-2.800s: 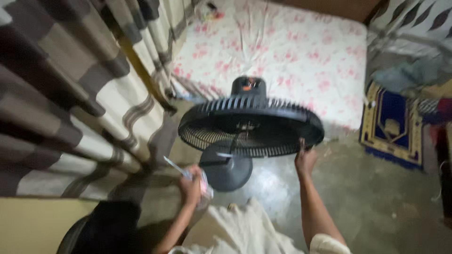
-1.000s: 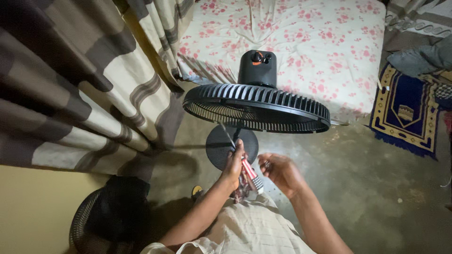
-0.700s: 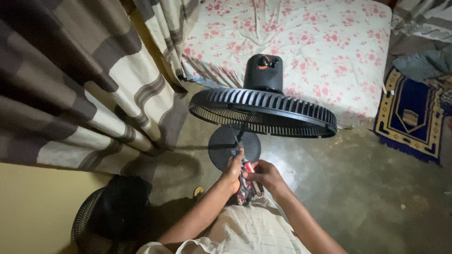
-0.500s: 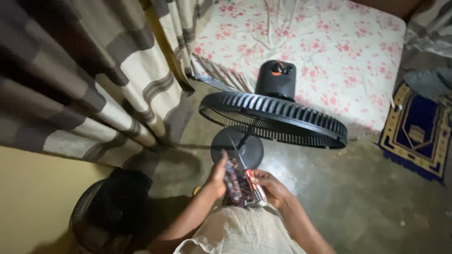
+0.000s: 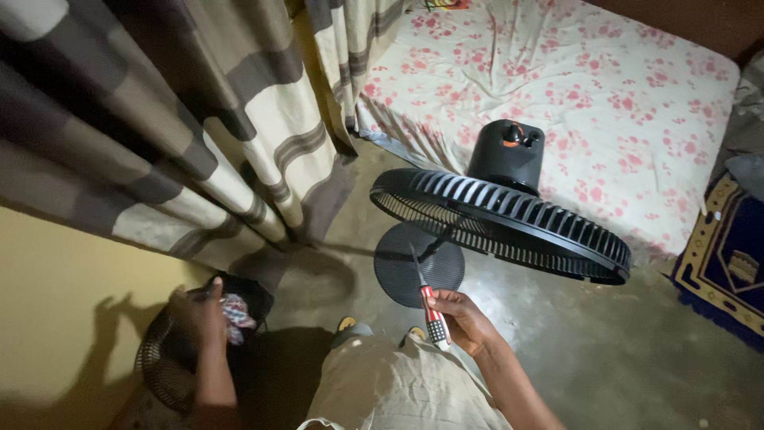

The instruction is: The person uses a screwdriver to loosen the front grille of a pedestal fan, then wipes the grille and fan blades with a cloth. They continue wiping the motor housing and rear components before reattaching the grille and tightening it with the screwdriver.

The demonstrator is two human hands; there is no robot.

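My right hand (image 5: 465,321) grips a screwdriver (image 5: 430,306) with a red, white and black handle, its blade pointing up toward the fan. A black standing fan, its head tilted face down, shows its rear grille (image 5: 501,223), motor housing (image 5: 507,155) and round base (image 5: 406,267) just ahead of me. My left hand (image 5: 203,314) is down at the left, closed on a bunched multicoloured cloth (image 5: 237,314) over a detached black fan grille (image 5: 171,362) on the floor.
A striped brown and cream curtain (image 5: 183,119) hangs at the left. A mattress with a floral sheet (image 5: 573,87) lies beyond the fan. A blue and gold mat (image 5: 728,267) sits at the right. The floor is bare concrete (image 5: 621,350).
Both hands were together on the screwdriver in front of me. Now my left hand has gone down to the left and grips the cloth, while my right hand alone keeps the screwdriver.
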